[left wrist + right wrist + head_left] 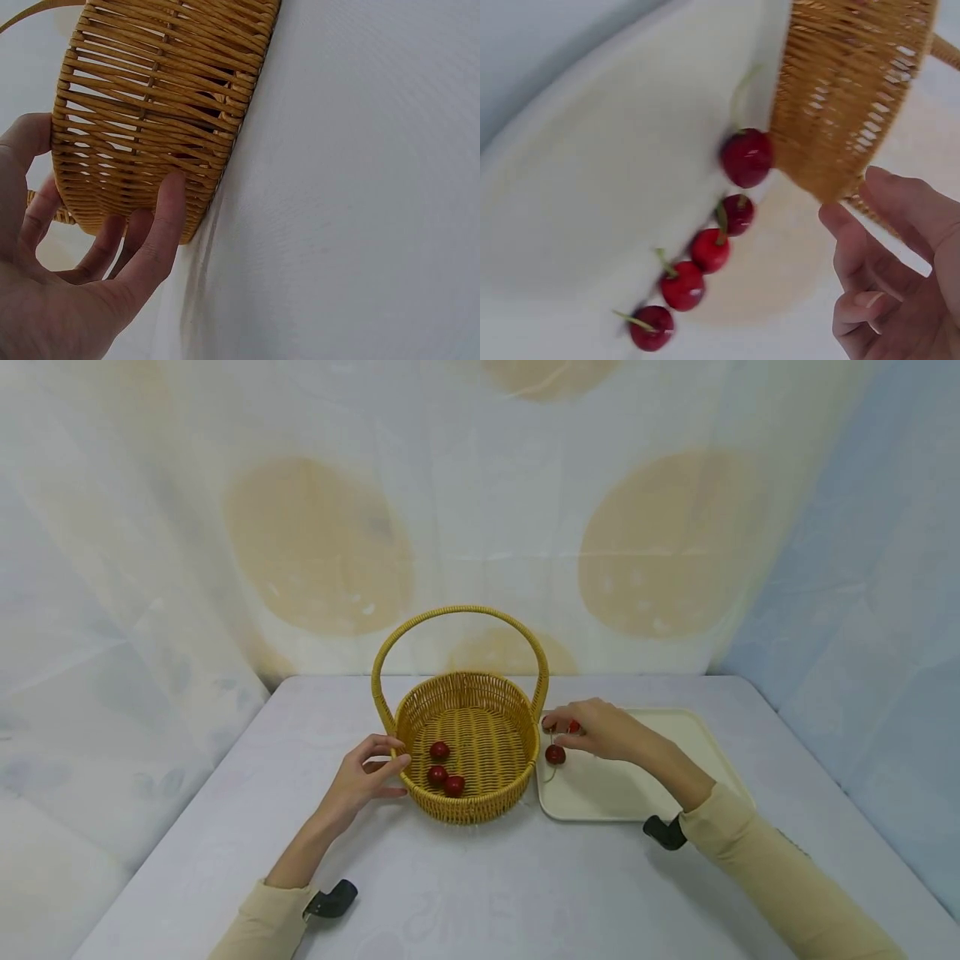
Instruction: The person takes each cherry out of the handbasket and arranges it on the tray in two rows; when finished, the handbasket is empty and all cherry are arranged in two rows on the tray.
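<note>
In the head view a yellow wicker basket (468, 810) with a tall hoop handle holds a few dark red cherries (439, 750). My left hand (367, 774) touches the basket's left side. Its fingers rest against the woven wall (150, 82), loosely bent. On the right, my right hand (600, 729) hovers over the left end of a cream tray (652, 789). Nothing shows between its spread thumb and fingers in the right wrist view. A cherry (555, 754) lies just below that hand, and several more stemmed cherries (682, 286) line up along the tray, partly hidden in the head view.
The basket and the tray stand side by side on a white-covered table (480, 893). Behind them hangs a pale curtain (495, 510) with tan spots. The basket's hoop handle (461, 609) rises above the rim between the hands.
</note>
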A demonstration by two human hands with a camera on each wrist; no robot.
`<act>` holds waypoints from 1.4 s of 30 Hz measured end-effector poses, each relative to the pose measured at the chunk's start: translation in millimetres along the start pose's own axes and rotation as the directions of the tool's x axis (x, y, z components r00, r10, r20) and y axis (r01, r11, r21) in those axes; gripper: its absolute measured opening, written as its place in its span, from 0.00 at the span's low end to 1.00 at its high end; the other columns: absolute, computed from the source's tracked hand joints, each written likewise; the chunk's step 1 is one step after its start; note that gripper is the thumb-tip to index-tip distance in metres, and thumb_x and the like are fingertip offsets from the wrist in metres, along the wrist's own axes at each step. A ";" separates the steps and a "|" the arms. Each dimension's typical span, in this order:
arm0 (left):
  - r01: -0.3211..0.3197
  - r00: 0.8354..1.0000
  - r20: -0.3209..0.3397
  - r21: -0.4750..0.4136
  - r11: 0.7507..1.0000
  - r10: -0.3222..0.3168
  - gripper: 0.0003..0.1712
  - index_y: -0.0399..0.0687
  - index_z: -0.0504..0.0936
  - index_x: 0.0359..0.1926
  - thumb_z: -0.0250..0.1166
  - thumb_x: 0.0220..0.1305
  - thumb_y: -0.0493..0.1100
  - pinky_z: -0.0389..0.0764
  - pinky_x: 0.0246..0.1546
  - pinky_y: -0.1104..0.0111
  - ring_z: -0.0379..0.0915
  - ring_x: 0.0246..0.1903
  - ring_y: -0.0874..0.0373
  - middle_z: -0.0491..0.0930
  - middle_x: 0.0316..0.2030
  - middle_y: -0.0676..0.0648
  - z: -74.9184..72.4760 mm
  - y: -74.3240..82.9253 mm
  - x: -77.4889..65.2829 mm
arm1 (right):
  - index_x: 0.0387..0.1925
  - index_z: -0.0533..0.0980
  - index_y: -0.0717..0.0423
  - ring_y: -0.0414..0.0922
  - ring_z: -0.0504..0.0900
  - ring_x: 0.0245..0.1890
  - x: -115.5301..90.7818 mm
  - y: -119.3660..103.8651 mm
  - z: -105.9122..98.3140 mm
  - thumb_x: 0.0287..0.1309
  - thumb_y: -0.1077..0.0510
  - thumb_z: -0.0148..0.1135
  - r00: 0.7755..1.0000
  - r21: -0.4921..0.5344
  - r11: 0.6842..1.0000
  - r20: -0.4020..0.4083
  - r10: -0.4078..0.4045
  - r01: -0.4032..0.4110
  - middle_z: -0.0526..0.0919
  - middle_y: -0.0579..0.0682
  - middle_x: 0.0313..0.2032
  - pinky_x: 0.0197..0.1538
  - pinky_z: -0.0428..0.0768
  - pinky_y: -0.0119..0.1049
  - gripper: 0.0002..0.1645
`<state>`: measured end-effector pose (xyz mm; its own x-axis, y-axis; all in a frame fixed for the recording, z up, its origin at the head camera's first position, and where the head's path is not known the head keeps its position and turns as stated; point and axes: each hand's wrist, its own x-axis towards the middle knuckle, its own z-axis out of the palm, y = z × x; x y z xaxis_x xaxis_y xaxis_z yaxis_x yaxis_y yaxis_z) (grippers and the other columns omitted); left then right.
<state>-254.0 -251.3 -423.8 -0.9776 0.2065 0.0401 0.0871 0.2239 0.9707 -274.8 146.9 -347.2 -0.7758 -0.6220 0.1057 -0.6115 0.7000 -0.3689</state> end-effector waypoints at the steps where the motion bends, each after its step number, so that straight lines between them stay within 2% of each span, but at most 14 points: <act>1: -0.001 1.000 0.000 0.001 1.000 0.001 0.27 0.43 0.71 0.58 0.66 0.65 0.52 0.88 0.40 0.51 0.77 0.51 0.49 0.70 0.55 0.40 0.0 0.1 0.0 | 0.51 0.80 0.53 0.41 0.82 0.36 0.2 -3.7 -2.2 0.64 0.57 0.64 1.000 0.000 1.000 -0.009 -0.007 0.007 0.87 0.48 0.43 0.35 0.80 0.29 0.15; 7: 0.002 1.000 -0.006 0.005 1.000 -0.002 0.27 0.45 0.71 0.58 0.67 0.64 0.52 0.88 0.40 0.51 0.78 0.51 0.49 0.70 0.54 0.40 0.3 0.3 0.5 | 0.50 0.81 0.55 0.35 0.79 0.28 3.6 -26.3 -10.0 0.64 0.56 0.63 0.999 0.006 1.000 -0.032 -0.027 0.027 0.87 0.45 0.35 0.30 0.79 0.27 0.15; 13: 0.001 1.000 -0.005 0.004 1.000 -0.001 0.26 0.46 0.71 0.57 0.66 0.65 0.52 0.88 0.40 0.52 0.78 0.50 0.49 0.70 0.54 0.39 0.9 -1.1 1.1 | 0.49 0.81 0.50 0.33 0.79 0.27 11.4 -45.1 -9.7 0.65 0.53 0.62 0.999 0.003 0.999 -0.017 -0.034 0.034 0.87 0.45 0.36 0.31 0.79 0.26 0.13; 16: 0.000 1.000 -0.006 -0.005 1.000 0.000 0.26 0.46 0.71 0.57 0.67 0.64 0.52 0.88 0.40 0.52 0.78 0.50 0.50 0.70 0.54 0.39 1.2 -0.8 0.8 | 0.49 0.82 0.50 0.34 0.80 0.29 16.7 -51.3 -7.1 0.65 0.53 0.62 0.999 -0.019 0.999 -0.021 -0.050 0.049 0.87 0.44 0.38 0.32 0.80 0.26 0.13; 19: 0.001 1.000 -0.007 -0.016 1.000 -0.001 0.25 0.46 0.71 0.57 0.67 0.64 0.52 0.88 0.40 0.51 0.78 0.50 0.50 0.70 0.54 0.39 1.1 -0.3 0.6 | 0.49 0.82 0.51 0.34 0.80 0.29 23.4 -55.9 -3.3 0.65 0.53 0.62 0.998 -0.035 0.997 -0.018 -0.063 0.062 0.87 0.45 0.40 0.32 0.80 0.26 0.13; 26: 0.012 1.000 -0.008 -0.023 1.000 -0.013 0.25 0.46 0.71 0.56 0.67 0.64 0.51 0.88 0.40 0.51 0.78 0.50 0.50 0.70 0.53 0.40 1.6 1.1 -0.3 | 0.50 0.81 0.49 0.36 0.83 0.35 40.6 -64.0 10.6 0.67 0.52 0.60 0.994 -0.055 0.992 0.001 -0.113 0.113 0.88 0.43 0.39 0.39 0.82 0.28 0.13; 36: 0.019 1.000 -0.006 -0.008 1.000 -0.019 0.25 0.46 0.71 0.57 0.67 0.64 0.51 0.88 0.41 0.52 0.77 0.51 0.49 0.70 0.54 0.40 0.9 0.7 -0.8 | 0.47 0.82 0.50 0.34 0.81 0.32 64.1 -69.2 32.5 0.67 0.52 0.60 0.989 -0.016 0.990 0.039 -0.142 0.143 0.87 0.43 0.37 0.35 0.80 0.25 0.12; 40: 0.012 1.000 -0.004 0.000 1.000 -0.012 0.26 0.46 0.71 0.57 0.67 0.64 0.52 0.88 0.40 0.53 0.77 0.50 0.48 0.70 0.55 0.38 1.0 2.0 -0.7 | 0.47 0.82 0.53 0.37 0.82 0.32 70.6 -70.9 40.6 0.67 0.53 0.60 0.986 0.016 0.988 0.066 -0.152 0.151 0.87 0.45 0.37 0.36 0.82 0.28 0.12; 42: 0.008 1.000 0.000 0.000 1.000 -0.008 0.26 0.45 0.71 0.58 0.66 0.65 0.52 0.88 0.40 0.53 0.77 0.50 0.48 0.70 0.55 0.38 1.4 2.7 -0.8 | 0.47 0.82 0.53 0.37 0.83 0.34 73.7 -69.9 45.2 0.67 0.54 0.60 0.986 0.014 0.989 0.073 -0.151 0.150 0.87 0.45 0.36 0.41 0.83 0.32 0.12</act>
<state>-252.8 -249.5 -421.5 -0.9783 0.2048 0.0325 0.0794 0.2251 0.9711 -282.2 36.2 -355.3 -0.6610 -0.7447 0.0922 -0.7190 0.5933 -0.3620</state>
